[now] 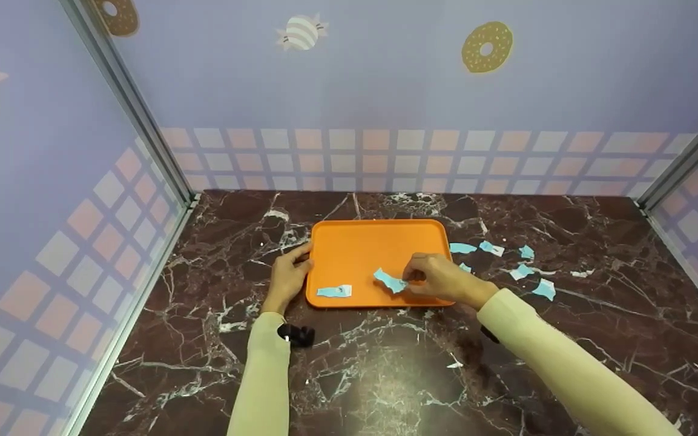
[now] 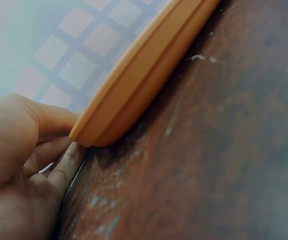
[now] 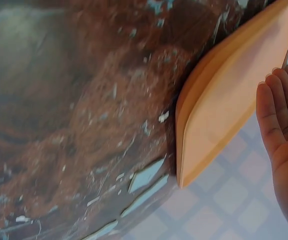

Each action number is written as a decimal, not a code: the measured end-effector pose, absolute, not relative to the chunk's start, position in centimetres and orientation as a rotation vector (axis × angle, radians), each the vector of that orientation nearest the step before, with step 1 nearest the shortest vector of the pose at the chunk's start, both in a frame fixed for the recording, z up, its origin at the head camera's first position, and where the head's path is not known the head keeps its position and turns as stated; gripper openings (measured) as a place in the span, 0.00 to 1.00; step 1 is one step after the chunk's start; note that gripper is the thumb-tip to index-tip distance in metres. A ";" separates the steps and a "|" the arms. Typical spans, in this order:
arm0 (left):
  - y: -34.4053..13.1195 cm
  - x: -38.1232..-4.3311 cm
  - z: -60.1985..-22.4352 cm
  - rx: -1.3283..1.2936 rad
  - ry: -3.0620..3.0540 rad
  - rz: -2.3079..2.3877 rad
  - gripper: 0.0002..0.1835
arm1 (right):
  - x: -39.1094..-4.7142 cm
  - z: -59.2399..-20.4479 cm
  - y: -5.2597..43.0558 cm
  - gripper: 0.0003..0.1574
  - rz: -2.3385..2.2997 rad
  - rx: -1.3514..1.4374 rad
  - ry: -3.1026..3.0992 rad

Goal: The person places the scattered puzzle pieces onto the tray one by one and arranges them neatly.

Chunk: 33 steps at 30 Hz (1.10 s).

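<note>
While the left hand grips the left rim of the tray, fingers bent against it, the right hand is over the tray's right half, fingertips nearly together, pinching a blue scrap. That scrap is over the tray's near half, right of middle; can't tell if it touches the tray. A flat scrap, blue with a white end, lies in the tray's near left corner. Loose scraps lie on the desk right of the tray, six seen, two just beside its right rim, rest farther out. Right hand hides part of that rim; right sleeve slants over the desk from near the tray's near right corner. Left sleeve and black wrist gear sit off the near left corner. Tray rim is raised, corners rounded; plain surface runs to its far rim. Desk extends well past the tray left, right and near side. Beyond the far rim, a narrower strip, then patterned wall.
</note>
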<state>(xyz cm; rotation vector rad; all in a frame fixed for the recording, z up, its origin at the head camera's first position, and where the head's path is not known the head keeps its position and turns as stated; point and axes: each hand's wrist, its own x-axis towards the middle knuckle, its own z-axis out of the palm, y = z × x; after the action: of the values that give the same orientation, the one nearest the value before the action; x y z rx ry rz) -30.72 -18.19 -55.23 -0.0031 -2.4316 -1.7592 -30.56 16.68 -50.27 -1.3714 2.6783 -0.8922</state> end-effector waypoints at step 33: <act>-18.2 -30.7 -55.3 -0.014 -2.429 -1.769 0.22 | -31.0 -51.0 14.0 0.13 -0.769 -1.391 2.608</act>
<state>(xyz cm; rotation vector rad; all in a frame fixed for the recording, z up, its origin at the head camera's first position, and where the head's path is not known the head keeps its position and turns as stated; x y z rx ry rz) -30.71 -18.22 -55.30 -0.0140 -2.4287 -1.7686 -30.95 14.01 -51.04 -1.3907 2.6081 -0.7694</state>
